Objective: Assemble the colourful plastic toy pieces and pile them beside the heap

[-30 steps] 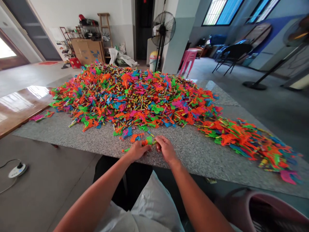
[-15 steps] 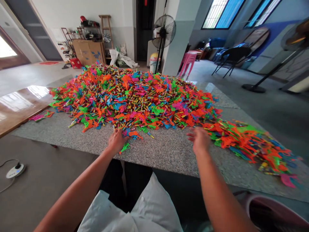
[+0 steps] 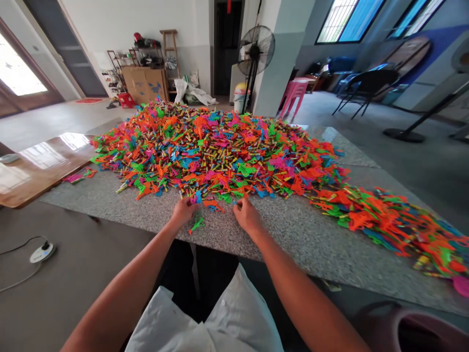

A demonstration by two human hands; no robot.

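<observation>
A large heap of small plastic toy guns (image 3: 245, 169) in orange, green, pink and blue, mixed with thin wrapped tubes (image 3: 216, 156), covers the back of the speckled stone table (image 3: 220, 230). At the heap's front edge my left hand (image 3: 183, 212) is closed on a pink and blue toy gun (image 3: 198, 197). To its right my right hand (image 3: 247, 214) pinches a small tube (image 3: 238, 203), mostly hidden by the fingers. Between the hands lies an orange and blue toy gun (image 3: 213, 205). A green toy gun (image 3: 197, 224) lies close beside my left hand.
A second pile of toy guns (image 3: 388, 220) stretches along the table's right side. A wooden table (image 3: 40, 161) adjoins at left. Beyond the heap stand a fan (image 3: 255, 51), pink stools (image 3: 295, 93) and a cardboard box (image 3: 144, 83). A dark container (image 3: 410, 322) stands at lower right.
My right hand has moved left from beside the right-hand pile to the heap's front, and its fingers have closed. My left hand stays near its place, now with the pink and blue toy gun showing at its fingertips.
</observation>
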